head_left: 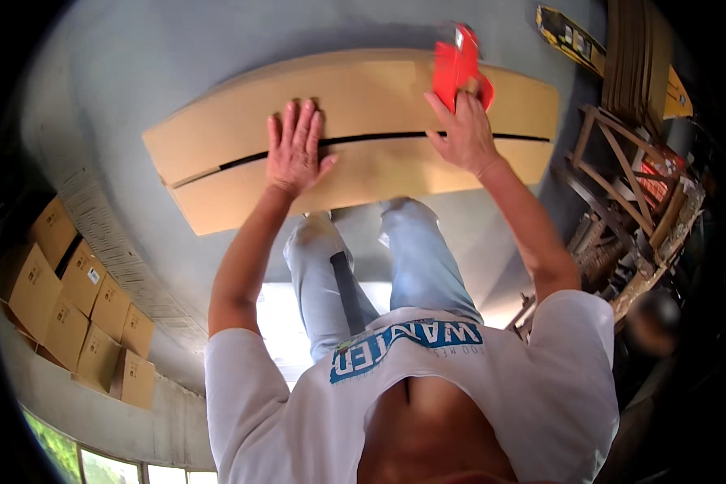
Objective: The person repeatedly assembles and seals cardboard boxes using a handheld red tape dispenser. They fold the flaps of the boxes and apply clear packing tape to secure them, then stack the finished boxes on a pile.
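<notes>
A long cardboard box (363, 89) lies in front of my legs. Between its two long top flaps runs a dark gap (379, 138), narrowing to a thin seam at the left end. My left hand (294, 153) rests flat on the box across that gap, fingers stretched out and slightly apart. In my right hand (465, 137) is a red tape dispenser (453, 68), raised over the right part of the box with its head pointing away from me. My right fingers are wrapped round it and partly hide it. Whether tape hangs from it I cannot tell.
Several brown cartons (81, 278) are stacked at the left by the wall. On the right stand a rusty metal frame (621, 161) and a heap of scrap pieces (621, 258). Flat cardboard sheets (637, 56) lean at the far right, beside a yellow-and-black object (571, 36).
</notes>
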Action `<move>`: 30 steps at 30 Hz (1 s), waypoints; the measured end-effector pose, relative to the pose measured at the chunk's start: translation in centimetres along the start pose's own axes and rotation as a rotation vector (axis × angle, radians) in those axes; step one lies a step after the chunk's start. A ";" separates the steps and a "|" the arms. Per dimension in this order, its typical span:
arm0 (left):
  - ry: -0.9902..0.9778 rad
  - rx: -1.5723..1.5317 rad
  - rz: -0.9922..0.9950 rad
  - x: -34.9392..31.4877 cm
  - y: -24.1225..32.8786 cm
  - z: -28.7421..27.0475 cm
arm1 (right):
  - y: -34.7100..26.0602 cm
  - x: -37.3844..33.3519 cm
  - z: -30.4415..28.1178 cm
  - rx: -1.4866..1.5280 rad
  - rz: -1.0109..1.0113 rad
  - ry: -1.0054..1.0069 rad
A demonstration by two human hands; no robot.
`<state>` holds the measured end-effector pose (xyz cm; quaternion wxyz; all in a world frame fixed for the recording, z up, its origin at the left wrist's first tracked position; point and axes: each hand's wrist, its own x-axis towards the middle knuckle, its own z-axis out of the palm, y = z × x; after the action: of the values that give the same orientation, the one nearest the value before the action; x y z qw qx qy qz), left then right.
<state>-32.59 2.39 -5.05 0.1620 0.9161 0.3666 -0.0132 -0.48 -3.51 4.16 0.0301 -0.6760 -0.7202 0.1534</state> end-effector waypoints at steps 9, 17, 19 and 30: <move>0.203 -0.013 0.077 0.8 -0.3 1.0 | 2.0 7.7 6.1 -0.332 0.205 0.533; 0.073 -0.030 0.119 -0.3 0.0 -1.2 | 3.7 13.0 4.2 -0.078 0.086 0.088; 0.185 -0.017 0.130 -0.1 -0.2 0.2 | 2.9 14.3 3.5 0.013 0.152 0.173; 0.198 -0.203 0.089 -3.4 3.0 1.6 | -1.0 11.9 8.9 -0.024 -0.037 0.546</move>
<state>-32.94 -2.42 -5.22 0.2172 0.9071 0.3392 0.1217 -4.70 6.52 -5.94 0.2179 -0.6792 -0.6995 -0.0437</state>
